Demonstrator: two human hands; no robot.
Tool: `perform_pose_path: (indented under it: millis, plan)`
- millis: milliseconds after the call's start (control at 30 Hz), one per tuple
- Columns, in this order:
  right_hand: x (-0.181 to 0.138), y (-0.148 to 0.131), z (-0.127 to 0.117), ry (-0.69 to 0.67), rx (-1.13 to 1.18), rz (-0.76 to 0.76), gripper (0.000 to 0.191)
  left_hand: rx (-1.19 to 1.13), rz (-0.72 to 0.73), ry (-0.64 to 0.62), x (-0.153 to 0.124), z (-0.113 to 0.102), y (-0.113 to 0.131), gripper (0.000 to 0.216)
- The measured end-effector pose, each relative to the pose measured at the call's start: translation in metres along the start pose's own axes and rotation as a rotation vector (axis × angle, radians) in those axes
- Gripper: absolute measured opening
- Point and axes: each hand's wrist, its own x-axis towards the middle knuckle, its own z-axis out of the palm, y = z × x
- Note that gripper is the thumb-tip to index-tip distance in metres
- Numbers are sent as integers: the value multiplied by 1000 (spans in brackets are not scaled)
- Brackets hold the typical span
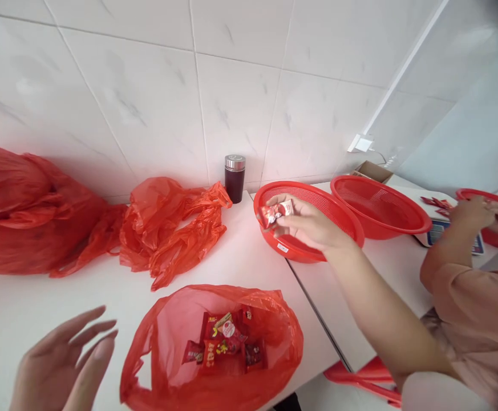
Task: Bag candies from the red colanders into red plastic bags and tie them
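Observation:
My right hand (303,224) is over the near side of a red perforated basket (353,220), closed around a small red-and-white wrapped snack packet (276,213). At the lower left, my left hand (67,362) is raised above the white table (0,319) with its fingers apart and nothing in it. To its right stands an open red plastic bag (280,337). Several small red snack packets (227,339) lie inside that bag.
A full red bag (26,217) and a crumpled red bag (158,222) line the wall, beside a dark tumbler (234,180). Rightward are another red basket (420,222), a scale (439,231) and a co-worker's hands (484,214). A red stool (364,377) stands below.

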Motion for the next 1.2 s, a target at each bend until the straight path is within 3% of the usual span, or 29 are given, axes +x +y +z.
perform_pose_path:
  millis: [33,67,133,200,300,500,633,767,1000,1100,1200]
  plan:
    - [-4,-4,21,-43,62,-22,32,-33,98,21,-1,8,13,33]
    - [-7,-6,41,-78,104,-45,32,-29,201,-37,-4,17,27,33]
    - [-12,-8,75,-131,153,-61,30,38,362,-258,-11,37,51,30]
    - [-13,-6,99,-157,169,-44,25,12,396,-440,-14,54,66,27]
    - [-12,0,116,-196,134,-11,21,-94,318,-549,-11,68,70,26]
    - [-3,8,123,-243,123,36,22,-351,50,-620,-8,72,55,23]
    - [7,6,124,-104,45,-24,29,-475,27,-587,-11,71,55,20]
    - [16,1,123,-30,-65,-104,33,-437,52,-589,-14,69,60,17]
    - [19,-6,117,-257,-190,-90,28,-354,22,-873,-14,63,70,21]
    - [19,-6,118,-222,-122,-107,32,-416,-20,-824,-13,69,67,16]
    - [17,-9,119,-184,-107,-117,31,-568,-6,-645,-13,78,66,18]
